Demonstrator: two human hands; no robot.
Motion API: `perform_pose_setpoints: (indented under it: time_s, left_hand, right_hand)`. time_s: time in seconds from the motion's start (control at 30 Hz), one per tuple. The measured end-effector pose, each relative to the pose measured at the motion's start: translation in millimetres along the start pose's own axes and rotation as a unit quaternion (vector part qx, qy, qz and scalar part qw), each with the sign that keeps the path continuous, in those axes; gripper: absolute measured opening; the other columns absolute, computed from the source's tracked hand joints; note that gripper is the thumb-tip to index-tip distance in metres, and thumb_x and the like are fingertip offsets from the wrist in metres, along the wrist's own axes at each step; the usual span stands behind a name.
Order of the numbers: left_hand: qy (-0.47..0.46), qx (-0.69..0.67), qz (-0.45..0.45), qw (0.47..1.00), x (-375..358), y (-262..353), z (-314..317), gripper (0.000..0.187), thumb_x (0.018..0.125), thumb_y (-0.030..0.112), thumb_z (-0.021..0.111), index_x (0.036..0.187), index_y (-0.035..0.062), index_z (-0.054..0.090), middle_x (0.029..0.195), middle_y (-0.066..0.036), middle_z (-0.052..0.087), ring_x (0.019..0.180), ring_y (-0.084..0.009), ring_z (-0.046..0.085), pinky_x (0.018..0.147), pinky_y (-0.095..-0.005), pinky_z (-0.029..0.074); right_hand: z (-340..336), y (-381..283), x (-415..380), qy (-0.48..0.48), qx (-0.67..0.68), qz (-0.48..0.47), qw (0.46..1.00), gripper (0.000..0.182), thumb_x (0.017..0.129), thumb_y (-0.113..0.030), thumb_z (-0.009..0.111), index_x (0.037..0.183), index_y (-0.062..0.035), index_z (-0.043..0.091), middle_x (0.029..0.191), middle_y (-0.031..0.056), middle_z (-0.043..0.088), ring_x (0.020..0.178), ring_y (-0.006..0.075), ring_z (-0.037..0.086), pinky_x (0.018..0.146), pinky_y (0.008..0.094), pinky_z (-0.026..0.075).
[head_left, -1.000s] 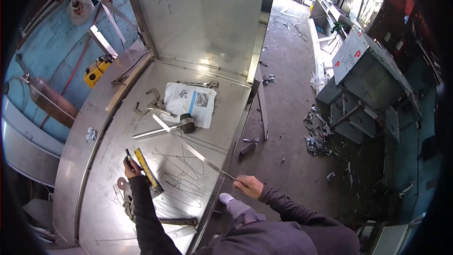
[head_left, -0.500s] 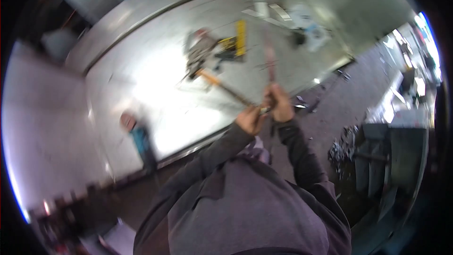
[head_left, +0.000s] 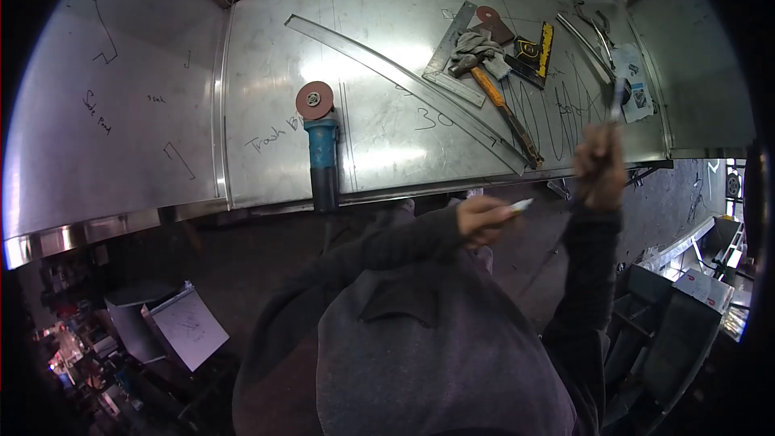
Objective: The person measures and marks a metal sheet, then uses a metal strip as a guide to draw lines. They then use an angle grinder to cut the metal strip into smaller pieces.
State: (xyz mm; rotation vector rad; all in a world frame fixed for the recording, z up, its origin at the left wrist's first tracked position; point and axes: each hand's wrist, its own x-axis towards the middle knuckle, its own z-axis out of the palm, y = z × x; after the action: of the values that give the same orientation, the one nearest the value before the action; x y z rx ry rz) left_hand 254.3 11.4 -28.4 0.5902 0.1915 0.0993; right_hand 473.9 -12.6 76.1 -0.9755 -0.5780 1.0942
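Observation:
My left hand [head_left: 480,218] is closed in front of the bench edge, with a small white pointed piece [head_left: 521,206] sticking out from its fingertips. To its right, raised near the bench's front edge, is my right hand [head_left: 601,165], smeared by motion and closed round a thin pale stick-like thing [head_left: 620,97] that points away from me; its kind I cannot tell. Nearest on the bench lies a hammer [head_left: 496,101], its handle end toward my right hand. A long metal strip [head_left: 387,77] runs slantwise across the metal bench top [head_left: 379,161].
A teal angle grinder [head_left: 321,145] lies at the left. Farther back are a steel square [head_left: 452,40], a grey rag [head_left: 484,44], a reddish disc [head_left: 487,14] and a yellow-black square [head_left: 546,52]. A printed sheet [head_left: 634,73] lies at the right. Metal walls flank the bench.
My hands, together before, are now apart; the right has moved to the right. The view has swung round, bringing more of the bench and its left wall into sight.

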Motion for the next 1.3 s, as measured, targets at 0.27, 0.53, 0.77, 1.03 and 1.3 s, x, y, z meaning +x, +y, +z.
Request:
perform_pose_setpoints:
  time_s: [0.27, 0.53, 0.77, 1.03, 1.3]
  left_hand:
    - [0.388, 0.557, 0.377, 0.63, -10, 45, -36, 0.028, 0.076, 0.01, 0.072, 0.102, 0.0062, 0.065, 0.09, -0.007, 0.06, 0.057, -0.0114, 0.057, 0.049, -0.0267, 0.046]
    - [0.132, 0.833, 0.274, 0.463, 33, 74, -33, 0.045, 0.075, 0.033, 0.068, 0.116, 0.0158, 0.058, 0.109, -0.004, 0.059, 0.076, -0.0186, 0.064, 0.053, -0.0309, 0.051]
    - [0.201, 0.841, 0.092, 0.494, 41, 57, -85, 0.035, 0.076, 0.043, 0.067, 0.089, 0.0113, 0.064, 0.08, -0.004, 0.057, 0.066, -0.024, 0.061, 0.052, -0.0355, 0.048]
    - [0.303, 0.821, 0.052, 0.481, 19, 108, -178, 0.052, 0.076, 0.058, 0.064, 0.086, 0.007, 0.067, 0.074, -0.008, 0.061, 0.064, -0.0261, 0.061, 0.058, -0.0347, 0.048]
    - [0.345, 0.79, -0.013, 0.506, 21, 152, -211, 0.06, 0.072, 0.062, 0.066, 0.094, 0.0056, 0.067, 0.077, -0.01, 0.065, 0.069, -0.0248, 0.063, 0.063, -0.0339, 0.049]
  right_hand:
    - [-49, -4, -1, -0.058, -0.378, -0.062, 0.922, 0.034, 0.1, -0.027, 0.038, 0.073, -0.0066, 0.046, 0.065, -0.0023, 0.042, 0.053, 0.0063, 0.035, 0.049, 0.0236, 0.029]
    - [-48, 111, -21, -0.211, -0.452, 0.016, 0.866, 0.03, 0.092, -0.022, 0.055, 0.075, 0.0026, 0.058, 0.057, 0.0076, 0.05, 0.05, 0.0138, 0.045, 0.049, 0.031, 0.038]
    - [-70, 103, -24, -0.152, -0.601, -0.021, 0.784, 0.033, 0.08, -0.036, 0.067, 0.081, -0.0038, 0.064, 0.077, 0.0097, 0.058, 0.066, 0.0237, 0.059, 0.058, 0.0346, 0.045]
    - [-166, 87, -72, -0.096, -0.712, -0.019, 0.695, 0.035, 0.071, -0.033, 0.074, 0.091, -0.0054, 0.064, 0.096, 0.0116, 0.054, 0.096, 0.0305, 0.053, 0.078, 0.0388, 0.045]
    - [-160, 116, -40, -0.02, -0.713, -0.051, 0.699, 0.032, 0.073, -0.017, 0.071, 0.101, -0.007, 0.06, 0.091, 0.01, 0.059, 0.088, 0.0286, 0.055, 0.079, 0.0378, 0.045]
